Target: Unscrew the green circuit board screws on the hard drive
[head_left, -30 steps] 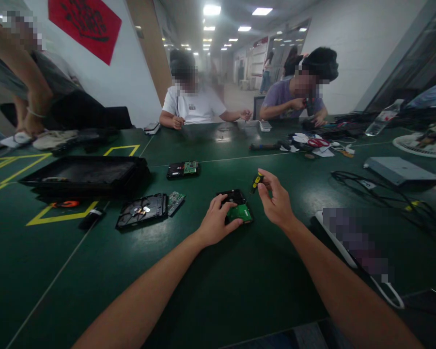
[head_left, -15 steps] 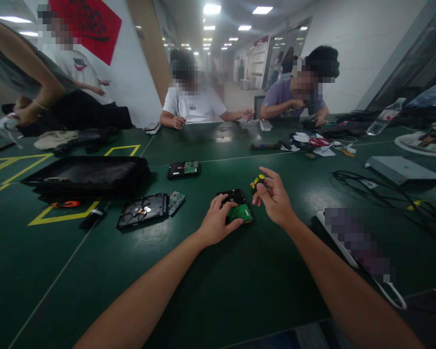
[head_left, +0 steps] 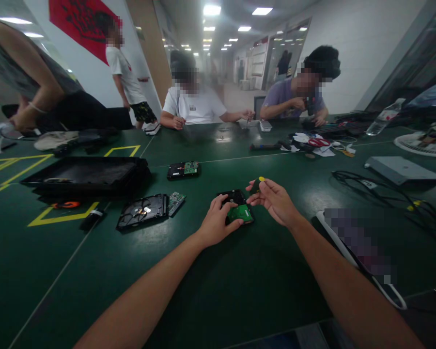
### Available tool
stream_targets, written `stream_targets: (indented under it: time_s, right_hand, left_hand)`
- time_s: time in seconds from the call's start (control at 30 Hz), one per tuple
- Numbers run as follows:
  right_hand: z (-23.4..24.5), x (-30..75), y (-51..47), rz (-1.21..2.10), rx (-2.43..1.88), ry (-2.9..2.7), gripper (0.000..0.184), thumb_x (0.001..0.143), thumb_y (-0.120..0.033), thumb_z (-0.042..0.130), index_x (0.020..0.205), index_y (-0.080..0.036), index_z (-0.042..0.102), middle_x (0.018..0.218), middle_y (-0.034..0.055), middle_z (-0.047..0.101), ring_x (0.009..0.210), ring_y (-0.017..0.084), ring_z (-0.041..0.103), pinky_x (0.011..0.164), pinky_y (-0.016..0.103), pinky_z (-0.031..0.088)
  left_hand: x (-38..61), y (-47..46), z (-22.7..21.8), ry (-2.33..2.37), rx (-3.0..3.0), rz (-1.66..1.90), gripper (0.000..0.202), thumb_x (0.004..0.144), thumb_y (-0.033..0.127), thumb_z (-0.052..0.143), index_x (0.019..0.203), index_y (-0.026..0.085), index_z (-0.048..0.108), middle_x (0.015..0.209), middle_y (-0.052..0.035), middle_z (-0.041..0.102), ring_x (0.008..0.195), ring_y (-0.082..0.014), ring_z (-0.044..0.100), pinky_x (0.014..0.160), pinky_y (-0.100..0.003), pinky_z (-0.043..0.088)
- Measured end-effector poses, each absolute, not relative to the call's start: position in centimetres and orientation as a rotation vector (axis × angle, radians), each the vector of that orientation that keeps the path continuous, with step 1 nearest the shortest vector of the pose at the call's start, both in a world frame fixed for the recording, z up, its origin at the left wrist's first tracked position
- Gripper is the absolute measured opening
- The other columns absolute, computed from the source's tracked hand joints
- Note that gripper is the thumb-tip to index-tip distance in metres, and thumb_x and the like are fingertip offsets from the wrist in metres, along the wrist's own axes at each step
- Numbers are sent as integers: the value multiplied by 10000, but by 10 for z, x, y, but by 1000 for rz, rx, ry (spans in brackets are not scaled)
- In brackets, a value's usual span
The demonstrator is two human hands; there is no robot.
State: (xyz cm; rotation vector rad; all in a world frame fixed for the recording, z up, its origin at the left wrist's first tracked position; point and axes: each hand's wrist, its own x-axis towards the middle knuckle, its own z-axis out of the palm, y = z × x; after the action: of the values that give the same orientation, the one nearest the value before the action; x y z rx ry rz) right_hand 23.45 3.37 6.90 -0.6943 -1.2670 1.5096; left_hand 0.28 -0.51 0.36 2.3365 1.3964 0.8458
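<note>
My left hand (head_left: 218, 218) spans a hard drive (head_left: 244, 212) lying on the green table, its fingers and thumb gripping the edges. The drive's green circuit board faces up, with black casing at its far end. Just to the right, my right hand (head_left: 274, 198) pinches a small screwdriver (head_left: 256, 185) with a black and yellow handle. Its handle leans over the drive's right side. Whether its tip touches the drive I cannot tell. To the left lie another hard drive (head_left: 143, 212), a loose circuit board (head_left: 176, 202) and, further back, a third hard drive (head_left: 183, 170).
Black trays (head_left: 87, 174) stand at the left beside yellow tape. On the right are a phone (head_left: 356, 247), black cables (head_left: 370, 184), a grey box (head_left: 405, 170) and a tilted plastic bottle (head_left: 385, 117). Two people sit across the table (head_left: 203, 300); others stand at the left.
My right hand has turned and closed further round the screwdriver, bringing its handle more upright over the drive's right side. My left hand stays on the drive. A person behind walked rightward.
</note>
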Motion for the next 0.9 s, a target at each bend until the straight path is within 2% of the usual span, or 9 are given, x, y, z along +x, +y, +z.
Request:
stream_targets:
  time_s: [0.13,0.4,0.6,0.73,0.9]
  right_hand:
    - [71,236,36,1630,-670,-1193,485,985,-613,600,1149,-179,741,1036,107,757,772,185,757,650,283,606]
    - [75,238,35,1673,-713,-1137,397,949,-564,681,1070,-187,705,1135,108,748,707,153,720,534,242,523]
    - [73,241,35,1701,-747,-1156,367,948,-574,673,1079,-234,629,1140,100,760,769,195,731,577,286,534]
    - [72,242,36,1712,-731,-1195,437,968,-597,628,1186,-221,671,1090,102,752,820,202,716,662,312,552]
    - [72,243,39,1746,-729,-1186,539,975,-669,557,1110,-180,738,1066,123,745,835,210,699,721,337,563]
  left_hand:
    - [3,-4,2,1396,2333,828,518,925,509,731,1367,275,596,1591,-134,385,1542,-387,281,1222,-621,339]
    - [2,-5,3,1400,2335,818,518,929,507,726,1368,266,592,1601,-140,376,1543,-387,280,1226,-613,336]
    - [2,-4,2,1392,2330,827,527,923,509,733,1368,265,591,1603,-143,374,1540,-390,280,1221,-620,336]
    - [1,-4,2,1390,2330,822,523,928,516,727,1371,275,590,1604,-138,375,1539,-390,282,1218,-631,335]
    - [2,-4,4,1394,2342,815,533,924,500,737,1382,273,586,1605,-136,375,1535,-388,286,1220,-619,340]
